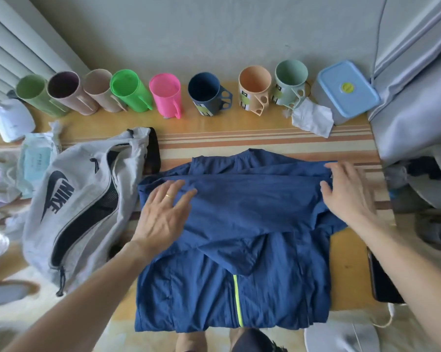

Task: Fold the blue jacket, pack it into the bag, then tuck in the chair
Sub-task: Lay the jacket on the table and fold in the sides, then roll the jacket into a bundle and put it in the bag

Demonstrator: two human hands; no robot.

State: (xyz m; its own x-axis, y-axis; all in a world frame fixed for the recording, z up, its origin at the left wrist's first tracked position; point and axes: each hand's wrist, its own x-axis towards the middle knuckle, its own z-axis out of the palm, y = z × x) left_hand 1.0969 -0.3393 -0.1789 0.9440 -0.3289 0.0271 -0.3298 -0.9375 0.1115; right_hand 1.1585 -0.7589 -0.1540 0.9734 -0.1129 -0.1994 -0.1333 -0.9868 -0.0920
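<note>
Blue jacket (239, 224) spread on the wooden table (214, 123), partly folded, with both hands upon it.

The left hand (163, 214) lies flat, fingers spread, pressing the jacket's left side and gripping nothing; the right hand (346, 191) rests open-fingered at the right edge, where any pinch of cloth cannot be told. The grey bag (79, 207) lies unzipped just left, touching the jacket.

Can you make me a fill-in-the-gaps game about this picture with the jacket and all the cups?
1. The zip on the blue jacket is neon ____.
2. The grey bag lies to the ____ of the jacket.
3. The cup between the bright green cup and the navy cup is ____.
4. The ring is on the ____ hand.

Missing words: yellow, left, pink, left.
</note>
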